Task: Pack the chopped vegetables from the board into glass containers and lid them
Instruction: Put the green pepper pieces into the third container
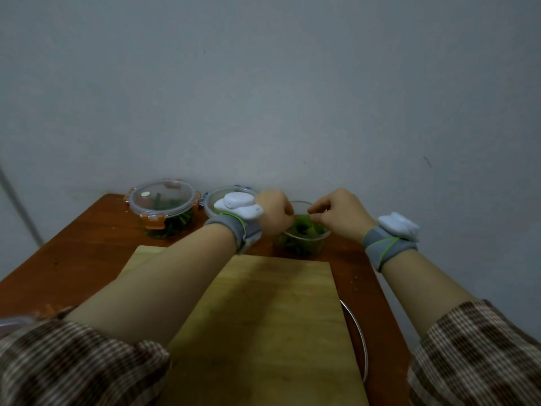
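- Your left hand [273,213] and right hand [341,213] hover with fingers curled over the open glass container [304,241]. The fingertips are blurred, so I cannot tell whether they pinch any pieces.
- That container, heaped with chopped green vegetables [306,228], stands on the worktop [87,244] at 12 o'clock of the board [263,317], which shows no pieces.
- Press the heap gently below the rim, centre first, so a lid can seat flat and clip.
- A lidded container [164,209] sits at 10 o'clock, well apart.
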